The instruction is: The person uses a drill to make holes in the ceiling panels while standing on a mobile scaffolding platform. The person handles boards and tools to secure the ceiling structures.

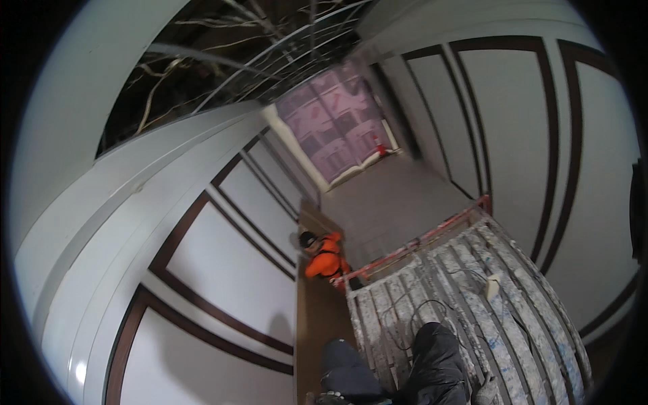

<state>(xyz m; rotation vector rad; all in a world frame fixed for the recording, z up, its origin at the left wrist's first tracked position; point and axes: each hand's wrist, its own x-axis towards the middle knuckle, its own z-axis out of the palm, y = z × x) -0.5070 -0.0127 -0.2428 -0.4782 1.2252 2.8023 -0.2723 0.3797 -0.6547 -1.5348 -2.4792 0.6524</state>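
Observation:
My two legs in dark trousers (435, 358) reach in from the lower edge, over a slatted platform (418, 287) spattered with white and some blue. Beside my right leg, a small grey shape (484, 390) at the lower edge may be my gloved right hand; its fingers cannot be made out. No clear view of my left hand is given; only a cut-off greyish patch shows by my left leg. A dark cable (432, 304) lies in loops across the slats. Near it on the platform is a small cream-coloured block-like object (493, 287).
A red rail (418, 241) edges the platform's far end. Below, a person in an orange top and dark cap (327, 256) is beside the left wall. Brown-trimmed white panels (506, 101) line both walls. Pinkish sheeting (331, 118) covers the far end; ceiling framing (270, 50) with wires is exposed.

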